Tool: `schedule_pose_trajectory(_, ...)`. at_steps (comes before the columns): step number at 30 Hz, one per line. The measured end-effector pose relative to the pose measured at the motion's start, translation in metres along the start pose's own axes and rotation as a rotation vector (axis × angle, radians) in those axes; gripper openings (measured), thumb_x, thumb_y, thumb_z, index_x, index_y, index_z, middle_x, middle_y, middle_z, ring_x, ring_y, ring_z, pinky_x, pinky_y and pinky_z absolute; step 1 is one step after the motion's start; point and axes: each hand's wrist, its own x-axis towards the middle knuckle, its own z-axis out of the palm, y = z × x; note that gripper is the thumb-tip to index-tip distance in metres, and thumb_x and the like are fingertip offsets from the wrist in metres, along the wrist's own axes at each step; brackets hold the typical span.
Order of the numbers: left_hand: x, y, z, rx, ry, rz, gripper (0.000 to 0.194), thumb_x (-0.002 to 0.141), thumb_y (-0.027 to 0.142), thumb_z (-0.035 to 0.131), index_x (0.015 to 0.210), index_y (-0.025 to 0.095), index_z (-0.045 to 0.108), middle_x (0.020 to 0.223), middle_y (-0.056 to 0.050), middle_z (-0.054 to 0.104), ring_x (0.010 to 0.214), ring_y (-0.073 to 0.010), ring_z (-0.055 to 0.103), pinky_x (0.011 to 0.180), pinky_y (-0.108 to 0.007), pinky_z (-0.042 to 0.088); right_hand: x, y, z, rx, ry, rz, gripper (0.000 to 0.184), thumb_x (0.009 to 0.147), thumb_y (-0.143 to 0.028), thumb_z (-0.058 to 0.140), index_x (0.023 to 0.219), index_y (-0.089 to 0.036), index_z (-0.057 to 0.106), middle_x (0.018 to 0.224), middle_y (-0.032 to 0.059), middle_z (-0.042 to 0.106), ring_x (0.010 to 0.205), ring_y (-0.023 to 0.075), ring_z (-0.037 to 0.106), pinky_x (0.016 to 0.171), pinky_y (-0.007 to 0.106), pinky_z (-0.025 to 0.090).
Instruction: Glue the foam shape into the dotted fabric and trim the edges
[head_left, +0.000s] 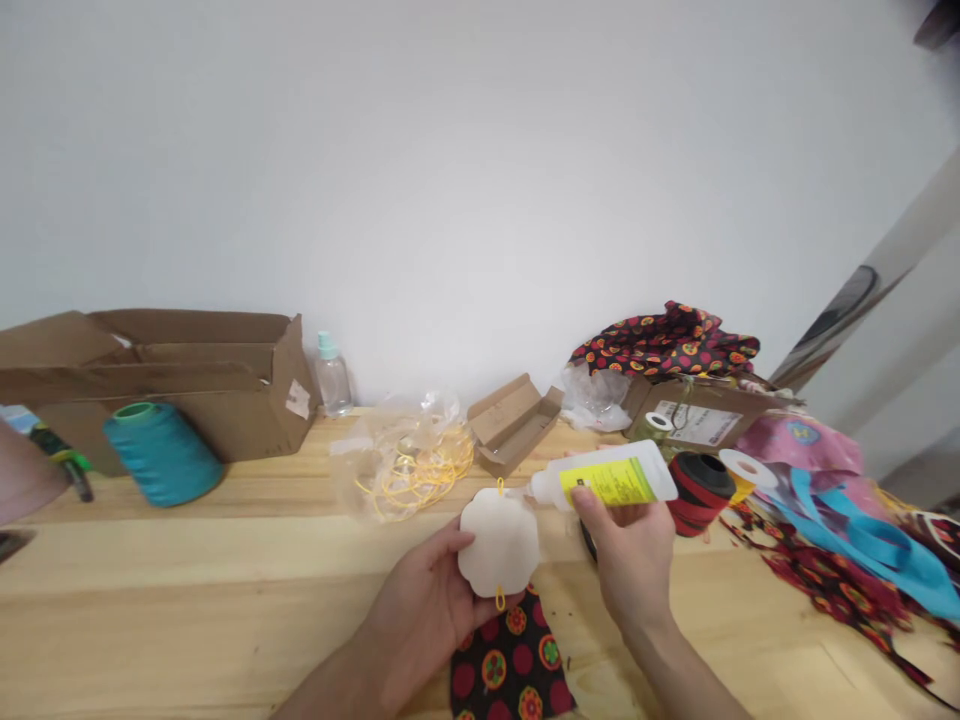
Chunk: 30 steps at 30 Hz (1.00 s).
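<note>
A: Which step is in hand?

B: Judged from the posture, adhesive application at the disc's upper edge. The left hand (420, 610) grasps the scalloped disc (499, 545), thumb over its left edge. The disc is the landmark: an upper loop (500, 485) projects from its top, a lower loop (500, 600) from its bottom. Right of it, the right hand (637, 560) grips a white squeeze bottle (611, 478), tilted with the nozzle (523, 491) toward the upper loop.

A: What does the next move call for?

B: Probably a steady disc, the nozzle kept close to that loop, and light, even pressure on the bottle.

A: What cannot be verified?

B: Far left of the disc, a pink object (22, 465) is cut off by the frame edge. Left of and above the disc, wrinkled plastic blurs the yellow cord (420, 465). Nozzle contact and any dispensed fluid cannot be confirmed. Below the disc, the patterned cloth (517, 665) is partly covered and cropped. To the disc's right, a dark item (588, 540) is mostly hidden behind the right hand.
</note>
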Motion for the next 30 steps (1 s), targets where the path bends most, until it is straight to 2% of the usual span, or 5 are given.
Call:
schedule_pose_trajectory(5,0.002,0.001,-0.003,-0.031,-0.019,0.000,0.056,0.076,0.011,0.045,0.129,0.015,0.026,0.097,-0.013,0.063,0.089,-0.0294,0.060,0.079,-0.046,0.044,0.005,0.005,0.003,0.273,-0.009,0.131,0.039,0.071,-0.026,0.065,0.107,-0.021,0.051,0.091,0.0018,0.070,0.088,0.0183,0.063,0.079,0.032,0.051)
schedule_pose_trajectory(10,0.002,0.002,-0.002,-0.041,-0.006,-0.001,0.054,0.076,0.012,0.045,0.127,0.018,0.029,0.100,-0.012,0.061,0.089,-0.0278,0.059,0.079,-0.045,0.043,0.004,0.001,0.006,0.327,-0.046,0.257,0.045,0.064,-0.025,0.070,0.104,-0.021,0.051,0.087,0.0019,0.070,0.088,0.0195,0.064,0.085,0.035,0.047)
schedule_pose_trajectory(13,0.002,0.001,-0.002,-0.023,0.001,-0.006,0.051,0.076,0.014,0.046,0.125,0.016,0.033,0.098,-0.012,0.061,0.085,-0.0263,0.059,0.077,-0.043,0.044,0.001,-0.003,0.005,0.181,-0.026,0.168,0.051,0.060,-0.025,0.073,0.105,-0.018,0.051,0.085,0.0048,0.070,0.085,0.0231,0.064,0.083,0.040,0.047)
schedule_pose_trajectory(19,0.001,-0.001,-0.002,-0.003,0.019,-0.022,0.047,0.076,0.015,0.047,0.122,0.013,0.036,0.094,-0.012,0.060,0.081,-0.0241,0.059,0.072,-0.039,0.045,-0.006,-0.015,0.002,-0.135,-0.078,-0.018,0.039,0.059,-0.021,0.073,0.095,-0.017,0.059,0.088,0.0060,0.070,0.085,0.0226,0.063,0.078,0.035,0.049)
schedule_pose_trajectory(30,0.003,-0.004,-0.004,-0.011,-0.016,-0.016,0.047,0.076,0.013,0.044,0.122,0.017,0.035,0.100,-0.011,0.058,0.081,-0.0236,0.058,0.067,-0.036,0.045,0.000,-0.008,-0.005,-0.120,-0.057,-0.030,0.047,0.062,-0.019,0.072,0.105,-0.014,0.055,0.091,0.0095,0.070,0.080,0.0225,0.066,0.072,0.033,0.053)
